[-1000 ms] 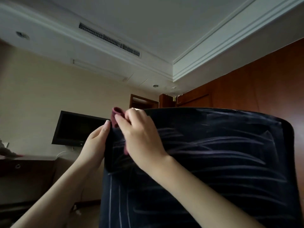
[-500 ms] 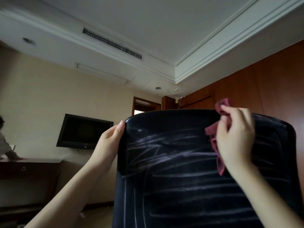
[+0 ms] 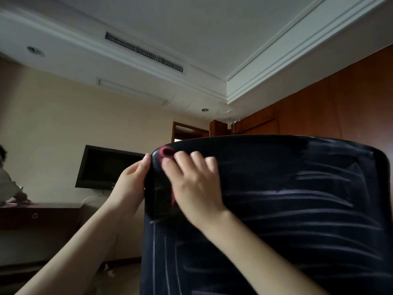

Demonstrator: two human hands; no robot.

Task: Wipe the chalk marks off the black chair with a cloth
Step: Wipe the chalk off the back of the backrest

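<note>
**Top-left corner under the cloth**

The black chair [image 3: 287, 209] fills the near right, its back facing the camera; stiff and broad, it likely needs bracing at the edge. The left hand [image 3: 129, 184] grips that left edge. The right hand [image 3: 191, 186], fingers curled, presses the soft red cloth [image 3: 165, 152] there. Chalk marks [image 3: 308, 188] streak rightward. Far left, a wall television [image 3: 106, 167].

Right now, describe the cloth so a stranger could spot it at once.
Find the black chair back filling the lower right of the view, scrawled with chalk. At its top left corner the right hand presses on the back. The cloth is the dark red wad peeking out above those fingers, the only red thing on the chair.
</note>
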